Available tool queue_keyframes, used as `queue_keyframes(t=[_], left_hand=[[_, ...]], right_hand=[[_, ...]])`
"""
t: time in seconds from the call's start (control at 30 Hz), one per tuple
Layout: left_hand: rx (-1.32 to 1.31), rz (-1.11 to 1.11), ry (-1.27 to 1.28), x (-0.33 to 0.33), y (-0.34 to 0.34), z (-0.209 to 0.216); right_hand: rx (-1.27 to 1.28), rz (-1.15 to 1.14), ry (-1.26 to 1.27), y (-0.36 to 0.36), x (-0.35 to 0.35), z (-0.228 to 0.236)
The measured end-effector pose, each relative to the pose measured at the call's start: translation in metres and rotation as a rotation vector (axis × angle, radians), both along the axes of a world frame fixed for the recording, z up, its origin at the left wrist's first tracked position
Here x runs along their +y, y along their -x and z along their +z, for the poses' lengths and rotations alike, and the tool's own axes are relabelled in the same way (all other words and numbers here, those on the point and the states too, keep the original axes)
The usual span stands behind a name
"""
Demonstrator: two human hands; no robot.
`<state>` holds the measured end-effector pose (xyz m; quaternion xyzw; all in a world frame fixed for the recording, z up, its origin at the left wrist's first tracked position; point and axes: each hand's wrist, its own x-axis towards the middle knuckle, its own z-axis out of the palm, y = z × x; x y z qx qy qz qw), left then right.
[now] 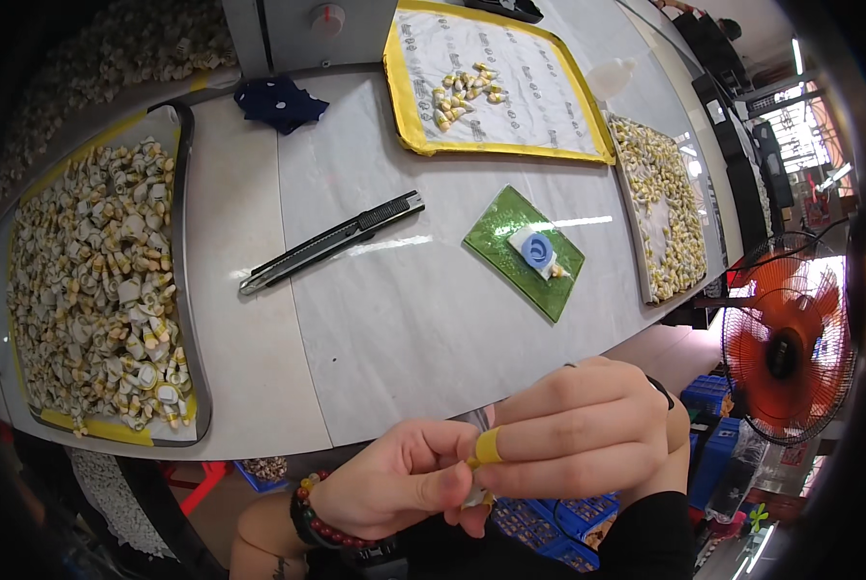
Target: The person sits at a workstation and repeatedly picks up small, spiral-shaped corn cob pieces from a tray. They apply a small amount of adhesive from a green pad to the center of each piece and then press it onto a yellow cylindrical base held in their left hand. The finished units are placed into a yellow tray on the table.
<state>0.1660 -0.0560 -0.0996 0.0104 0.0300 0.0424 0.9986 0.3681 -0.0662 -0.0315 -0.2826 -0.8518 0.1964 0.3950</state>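
The left hand [394, 483] and the right hand [583, 425] meet in front of the table's near edge, low in the view, around a small piece [476, 496] in smooth white and yellow. The left thumb and forefinger are drawn together on it in a pinch; the right fingers are bent inward with their tips at the same spot, one wrapped in a yellow band [488, 447], and whether they also grip the piece I cannot tell. Most of it is covered, the white part showing under the left thumb tip, so its long axis and the way it points cannot be made out. A string of round, glossy beads [309, 503] circles the left wrist. On the smooth grey table [355, 338], a slim dark cutter [336, 242] lies slantwise, its blade end toward the lower left. Right of it sits a flat, glassy green slab [510, 227], four-sided and turned cornerwise, bearing a round blue disc [538, 251] on a white base. At the left, a dark-edged tray [183, 290] is heaped with knobbly white and yellow pieces [104, 280]; farther back, a yellow-rimmed tray [510, 150] lined with printed white sheeting holds a small cluster. A crumpled navy cloth [280, 103] lies between these trays.
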Motion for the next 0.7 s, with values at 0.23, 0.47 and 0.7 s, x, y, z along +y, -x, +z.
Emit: queue_keyframes(t=[0.23,0.47,0.7], left_hand=[[0.070,0.042,-0.168,0.007,0.002,0.000],[0.338,0.613,-0.943,0.002,0.000,0.008],[0.234,0.790,-1.229,0.006,-0.002,0.009]], right_hand=[[0.030,-0.070,0.062,0.003,-0.003,0.001],[0.042,-0.091,0.099,-0.002,-0.014,0.003],[-0.085,-0.072,0.190,-0.001,-0.027,0.021]])
